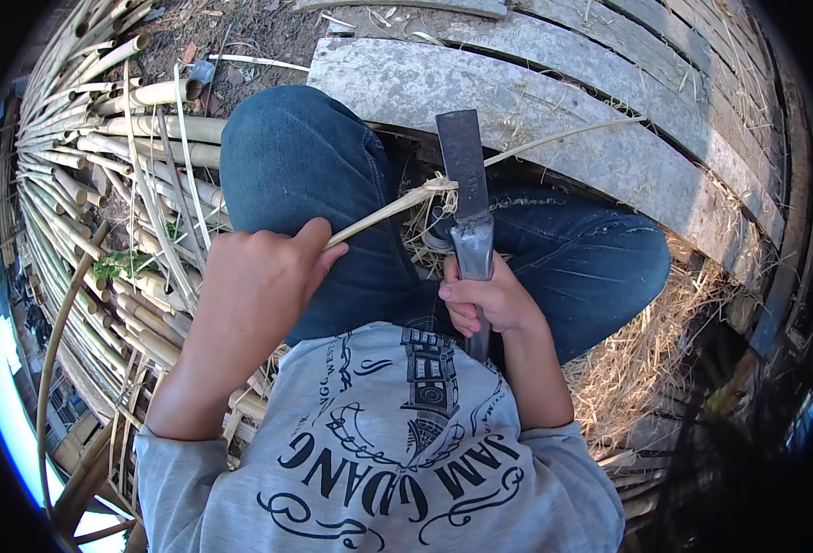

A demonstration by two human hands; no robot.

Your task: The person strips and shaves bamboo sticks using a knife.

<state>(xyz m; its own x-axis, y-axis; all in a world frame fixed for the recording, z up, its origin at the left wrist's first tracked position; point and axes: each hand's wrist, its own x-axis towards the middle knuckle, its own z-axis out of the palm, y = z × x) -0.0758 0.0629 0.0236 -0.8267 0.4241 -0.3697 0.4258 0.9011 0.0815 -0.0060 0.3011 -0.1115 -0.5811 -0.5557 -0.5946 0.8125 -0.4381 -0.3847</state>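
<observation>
My left hand is closed around one end of a pale bamboo strip, which slants up to the right over my lap. In my right hand is the grey handle of a square-ended knife, its dark blade pointing away from me. The strip meets the blade's left edge, where curled shavings bunch up. A thin strip shows on the blade's other side, reaching over the boards; whether it is the same piece I cannot tell. The handle's lower end rests near my shirt.
A big pile of bamboo poles lies on the left, with loose thin strips on top. Weathered wooden planks stretch across the front and right. Straw-like shavings gather beside my bent right knee.
</observation>
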